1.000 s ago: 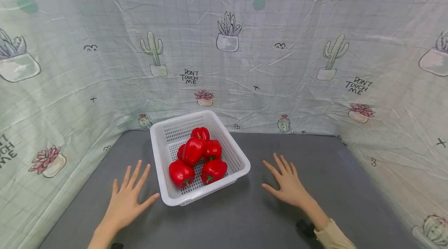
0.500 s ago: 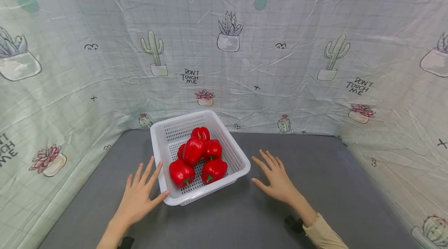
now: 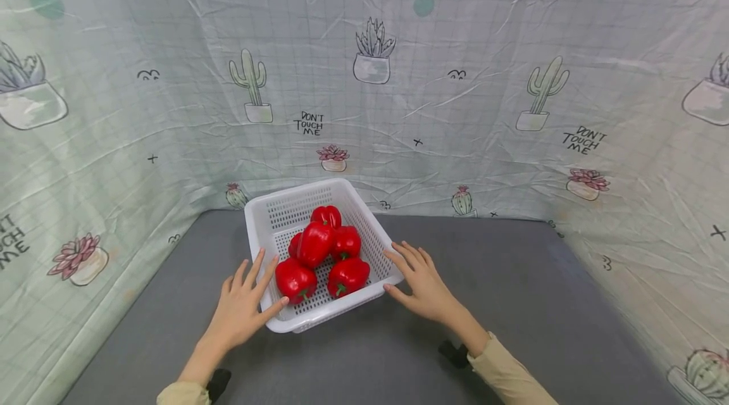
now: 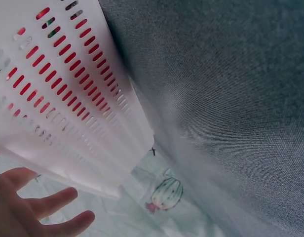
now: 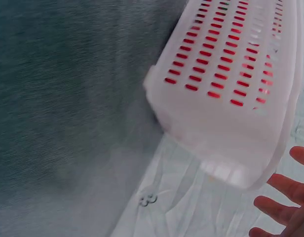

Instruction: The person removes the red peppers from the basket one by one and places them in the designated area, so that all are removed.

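Observation:
A white slotted plastic basket (image 3: 336, 307) stands turned at an angle on the grey table. Several red bell peppers (image 3: 316, 245) lie in it, one on top of the others. My left hand (image 3: 240, 307), fingers spread, is at the basket's left rim. In the left wrist view its fingers (image 4: 53, 202) show beside the basket wall (image 4: 88, 123). At the right rim is my right hand (image 3: 424, 285), its fingers slightly bent. The right wrist view has those fingers (image 5: 285, 187) close to the rim; whether they touch it I cannot tell. Neither hand is curled around anything.
Grey table surface (image 3: 501, 278) extends right of the basket and in front of it. Behind and at both sides hangs a pale curtain (image 3: 433, 107) printed with cacti, close to the basket's far edge. Each wrist wears a black device (image 3: 454, 354).
Both hands have moved inward, the left one rightward and the right one leftward, from beside the basket to its rims. The basket and the bell peppers have stayed in place.

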A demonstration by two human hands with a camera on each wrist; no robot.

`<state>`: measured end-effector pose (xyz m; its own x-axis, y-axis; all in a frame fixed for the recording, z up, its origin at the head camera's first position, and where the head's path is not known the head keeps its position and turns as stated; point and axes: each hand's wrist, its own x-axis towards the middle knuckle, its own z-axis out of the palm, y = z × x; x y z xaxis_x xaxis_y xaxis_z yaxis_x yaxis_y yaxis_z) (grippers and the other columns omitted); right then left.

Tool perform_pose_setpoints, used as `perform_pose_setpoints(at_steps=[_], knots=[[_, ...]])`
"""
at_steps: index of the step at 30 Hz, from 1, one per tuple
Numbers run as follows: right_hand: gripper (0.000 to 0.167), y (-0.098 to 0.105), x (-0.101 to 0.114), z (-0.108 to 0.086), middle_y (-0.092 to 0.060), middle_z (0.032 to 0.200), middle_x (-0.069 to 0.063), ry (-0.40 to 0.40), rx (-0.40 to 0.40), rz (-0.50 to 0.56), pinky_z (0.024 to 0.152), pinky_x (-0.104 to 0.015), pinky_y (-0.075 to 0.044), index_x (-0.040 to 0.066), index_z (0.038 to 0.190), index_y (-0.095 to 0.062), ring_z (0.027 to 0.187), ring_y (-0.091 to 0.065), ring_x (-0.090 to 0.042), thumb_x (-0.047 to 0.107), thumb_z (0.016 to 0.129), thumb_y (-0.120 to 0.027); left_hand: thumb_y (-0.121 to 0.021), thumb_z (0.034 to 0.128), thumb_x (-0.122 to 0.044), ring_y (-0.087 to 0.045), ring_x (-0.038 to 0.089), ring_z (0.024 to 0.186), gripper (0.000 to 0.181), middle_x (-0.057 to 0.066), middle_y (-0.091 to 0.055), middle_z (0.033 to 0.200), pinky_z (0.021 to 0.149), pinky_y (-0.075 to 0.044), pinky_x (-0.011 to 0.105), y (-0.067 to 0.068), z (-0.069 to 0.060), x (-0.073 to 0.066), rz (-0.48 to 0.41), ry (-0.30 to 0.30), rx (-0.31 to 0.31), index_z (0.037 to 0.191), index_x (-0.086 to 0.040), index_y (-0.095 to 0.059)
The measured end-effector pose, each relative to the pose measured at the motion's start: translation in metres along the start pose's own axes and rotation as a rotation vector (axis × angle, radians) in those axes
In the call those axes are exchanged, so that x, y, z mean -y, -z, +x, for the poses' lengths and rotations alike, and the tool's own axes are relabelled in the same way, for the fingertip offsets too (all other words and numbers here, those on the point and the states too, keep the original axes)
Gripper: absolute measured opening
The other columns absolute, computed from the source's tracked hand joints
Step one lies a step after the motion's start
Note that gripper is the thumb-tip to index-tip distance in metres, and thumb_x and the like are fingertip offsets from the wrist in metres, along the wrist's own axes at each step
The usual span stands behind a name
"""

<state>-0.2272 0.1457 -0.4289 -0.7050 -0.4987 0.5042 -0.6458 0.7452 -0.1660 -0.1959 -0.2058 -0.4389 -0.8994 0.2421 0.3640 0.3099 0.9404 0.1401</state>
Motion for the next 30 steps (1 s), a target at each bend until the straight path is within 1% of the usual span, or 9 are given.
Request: perform_pose_setpoints(at_steps=[5, 10, 16, 19, 24, 30], knots=[[0.060, 0.001, 0.008, 0.014, -0.044, 0.135, -0.010, 0.040, 0.016, 0.014, 0.101, -0.057, -0.026, 0.015, 0.132, -0.042, 0.127, -0.036, -0.031, 0.036, 0.080, -0.062, -0.057, 0.0778, -0.049, -0.032, 0.045, 0.122, 0.075, 0.014, -0.020, 0.147, 0.086, -0.032, 0.063, -0.002, 0.002, 0.000, 0.013, 0.003, 0.010, 0.139, -0.016, -0.031], [0.060, 0.005, 0.016, 0.029, -0.046, 0.133, -0.010, 0.081, 0.029, 0.014, 0.100, -0.055, -0.028, 0.016, 0.132, -0.042, 0.124, -0.039, -0.029, 0.036, 0.079, -0.062, -0.057, 0.0785, -0.047, -0.037, 0.045, 0.119, 0.074, 0.016, -0.020, 0.147, 0.084, -0.036, 0.061, -0.003, 0.001, -0.001, 0.009, 0.020, 0.030, 0.139, -0.012, -0.031], [0.057, 0.016, 0.021, 0.057, -0.048, 0.130, -0.010, 0.134, 0.018, -0.002, 0.100, -0.053, -0.030, 0.013, 0.130, -0.044, 0.122, -0.041, -0.029, 0.035, 0.080, -0.061, -0.056, 0.0792, -0.046, -0.038, 0.044, 0.117, 0.074, 0.019, -0.020, 0.147, 0.083, -0.037, 0.062, -0.005, 0.001, 0.000, -0.017, 0.036, 0.038, 0.139, -0.010, -0.031], [0.056, 0.020, 0.023, 0.071, -0.048, 0.130, -0.009, 0.153, 0.015, -0.011, 0.100, -0.051, -0.031, 0.013, 0.130, -0.044, 0.121, -0.042, -0.027, 0.035, 0.081, -0.060, -0.056, 0.0793, -0.046, -0.039, 0.043, 0.117, 0.074, 0.019, -0.020, 0.147, 0.083, -0.037, 0.062, -0.005, 0.001, 0.000, -0.023, 0.041, 0.040, 0.139, -0.010, -0.031], [0.057, 0.023, 0.023, 0.094, -0.046, 0.131, -0.007, 0.155, 0.056, 0.007, 0.100, -0.048, -0.031, 0.015, 0.131, -0.042, 0.121, -0.041, -0.023, 0.034, 0.081, -0.060, -0.057, 0.0787, -0.045, -0.040, 0.042, 0.116, 0.074, 0.019, -0.020, 0.146, 0.083, -0.038, 0.061, -0.005, 0.001, 0.001, -0.022, 0.043, 0.041, 0.138, -0.009, -0.031], [0.058, 0.024, 0.024, 0.117, -0.042, 0.135, -0.008, 0.126, 0.124, 0.078, 0.099, -0.051, -0.032, 0.017, 0.134, -0.039, 0.124, -0.038, -0.024, 0.032, 0.082, -0.060, -0.057, 0.0786, -0.045, -0.042, 0.042, 0.114, 0.074, 0.019, -0.020, 0.146, 0.083, -0.038, 0.061, -0.005, -0.001, 0.001, -0.016, 0.049, 0.045, 0.138, -0.008, -0.032]])
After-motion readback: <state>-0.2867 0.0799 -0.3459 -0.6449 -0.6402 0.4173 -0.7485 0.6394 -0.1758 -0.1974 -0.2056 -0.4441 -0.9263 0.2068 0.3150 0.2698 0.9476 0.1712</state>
